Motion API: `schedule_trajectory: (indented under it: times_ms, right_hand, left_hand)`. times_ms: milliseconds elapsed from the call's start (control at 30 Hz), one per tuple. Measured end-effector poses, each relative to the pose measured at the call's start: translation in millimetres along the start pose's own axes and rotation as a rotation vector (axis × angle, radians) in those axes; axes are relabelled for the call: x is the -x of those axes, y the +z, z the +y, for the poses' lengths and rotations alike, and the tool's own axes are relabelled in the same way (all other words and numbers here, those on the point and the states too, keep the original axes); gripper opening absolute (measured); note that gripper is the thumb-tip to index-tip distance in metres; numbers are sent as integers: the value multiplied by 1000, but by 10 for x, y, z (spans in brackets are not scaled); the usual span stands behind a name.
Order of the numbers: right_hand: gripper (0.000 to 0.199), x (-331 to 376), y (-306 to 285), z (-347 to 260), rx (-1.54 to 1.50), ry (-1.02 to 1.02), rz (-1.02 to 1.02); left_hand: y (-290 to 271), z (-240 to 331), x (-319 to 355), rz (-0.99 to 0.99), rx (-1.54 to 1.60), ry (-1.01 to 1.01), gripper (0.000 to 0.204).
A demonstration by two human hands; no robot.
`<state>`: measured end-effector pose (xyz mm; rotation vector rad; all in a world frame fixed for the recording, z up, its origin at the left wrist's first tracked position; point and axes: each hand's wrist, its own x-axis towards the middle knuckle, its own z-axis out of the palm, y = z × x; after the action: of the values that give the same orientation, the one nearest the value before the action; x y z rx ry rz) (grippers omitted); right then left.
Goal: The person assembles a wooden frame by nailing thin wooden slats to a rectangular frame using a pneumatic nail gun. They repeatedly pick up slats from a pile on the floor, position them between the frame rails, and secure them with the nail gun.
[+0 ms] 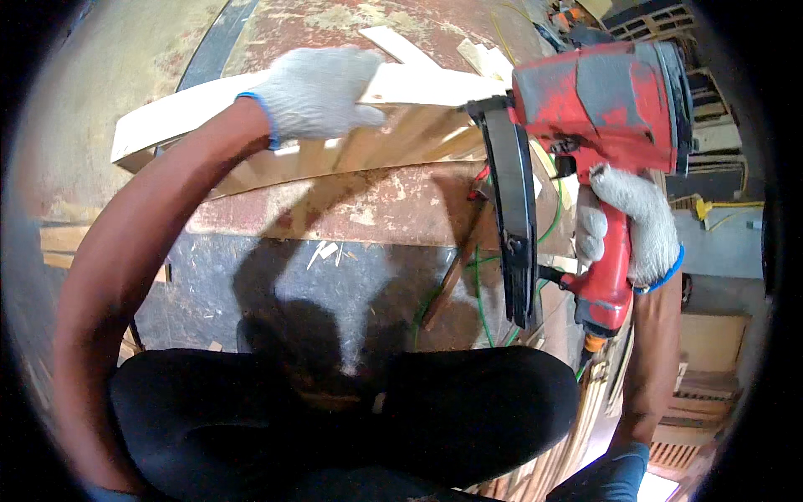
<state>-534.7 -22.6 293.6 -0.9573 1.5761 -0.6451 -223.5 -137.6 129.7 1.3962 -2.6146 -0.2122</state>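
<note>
My left hand (318,94), in a pale grey glove with a blue cuff, straddles the top of a light wooden frame (180,113), thumb on the near side and fingers on the far side. The frame stands on edge, with pale slats along it, partly blurred. My right hand (640,222), gloved alike, is wrapped round the handle of a worn red and grey nail gun (598,109). Its long black magazine (512,217) slants down toward me. The gun's nose (481,107) is by the frame's right end; whether they touch, I cannot tell.
A green hose (478,289) trails over the floor near a brown stick (452,280). Loose wood pieces (400,48) lie beyond the frame, and small chips (324,251) lie nearer. Long strips (585,410) and stacked wooden parts (703,393) are at the right. My knees (485,410) are close below.
</note>
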Motion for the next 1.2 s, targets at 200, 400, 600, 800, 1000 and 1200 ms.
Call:
schedule_trajectory:
  times_ms: [200,400,600,800,1000,1200]
  right_hand:
    - [26,221,-372,589,-157,9,7]
    - [20,19,-482,996,-98,61,25]
    - [23,-72,-723,1265,107,-81,-1]
    - [22,-59,-534,1317,118,-75,120]
    - [26,-152,-628,1658,241,-233,51]
    - [33,-254,-493,1484,217,-167,-143]
  left_hand:
    - [-138,-678,372,22,-241,-39,87]
    - [56,-274,171,164,-211,58,82]
    - [105,-40,-90,246,-232,160,71]
    - [261,209,-276,212,-160,81,62]
    - [325,278,-370,250,-214,-14,55]
    - [356,200,-375,301,-178,34,55]
